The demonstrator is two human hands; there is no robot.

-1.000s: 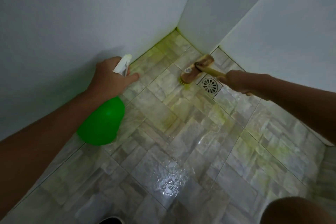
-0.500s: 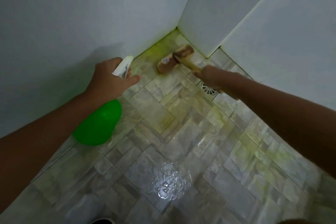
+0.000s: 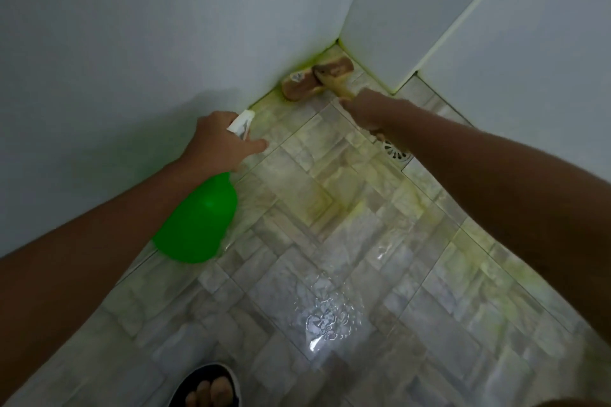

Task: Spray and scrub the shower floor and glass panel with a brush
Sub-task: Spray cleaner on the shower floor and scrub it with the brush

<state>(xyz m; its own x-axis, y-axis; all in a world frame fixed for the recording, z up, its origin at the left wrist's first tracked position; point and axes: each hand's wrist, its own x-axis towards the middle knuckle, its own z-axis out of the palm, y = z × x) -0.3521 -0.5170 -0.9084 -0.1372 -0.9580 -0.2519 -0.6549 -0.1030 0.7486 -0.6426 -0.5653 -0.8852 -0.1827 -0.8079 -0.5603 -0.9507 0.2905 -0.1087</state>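
My right hand (image 3: pixel 370 109) grips the handle of a wooden scrub brush (image 3: pixel 315 81), whose head lies on the tiled shower floor (image 3: pixel 297 195) against the base of the left wall, close to the far corner. My left hand (image 3: pixel 218 142) holds a green spray bottle (image 3: pixel 198 221) by its white trigger head, above the floor's left edge. Yellow-green cleaner streaks the tiles and the grout along the walls. The pale panel (image 3: pixel 529 43) rises at the right.
A round metal drain (image 3: pixel 395 150) shows partly under my right forearm. A bright wet puddle (image 3: pixel 325 320) glints mid-floor. My foot in a dark sandal (image 3: pixel 206 387) stands at the bottom edge. White walls close the left and back sides.
The brush has slid from beside the drain up and left into the far corner along the left wall. My right arm stretched forward with it. The spray bottle stayed about where it was.
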